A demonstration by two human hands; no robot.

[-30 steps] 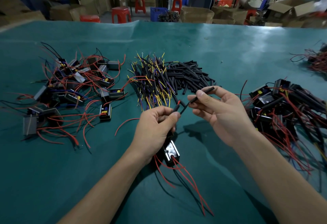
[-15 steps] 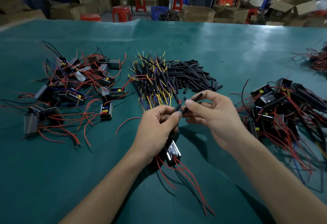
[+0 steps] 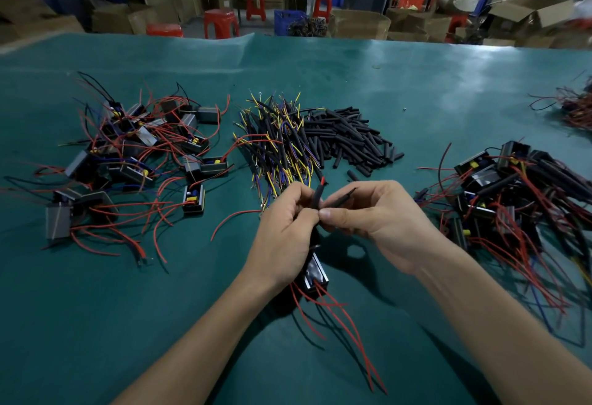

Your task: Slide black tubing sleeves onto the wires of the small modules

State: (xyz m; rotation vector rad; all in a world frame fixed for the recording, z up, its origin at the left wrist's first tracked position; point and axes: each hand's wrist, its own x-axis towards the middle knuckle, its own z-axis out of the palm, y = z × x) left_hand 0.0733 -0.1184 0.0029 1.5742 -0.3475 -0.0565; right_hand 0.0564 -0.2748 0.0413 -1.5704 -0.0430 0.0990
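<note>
My left hand [image 3: 285, 228] pinches sleeved red wire [image 3: 320, 191] upright, steadying it | right hand [image 3: 381, 222] pinches thin black tubing sleeve [image 3: 344, 197] beside it, angled for threading | small black module [image 3: 315, 273] hangs under left palm above green counter [image 3: 96, 308] | spare sleeves heaped beyond [image 3: 349, 138].

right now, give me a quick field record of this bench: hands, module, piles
left hand: pinches a red wire with a black sleeve on it
right hand: pinches a thin black piece
held module: below the left hand, red wires trailing toward the camera
loose sleeves: piled at centre
unsleeved modules: heap at left
sleeved modules: heap at right
</note>
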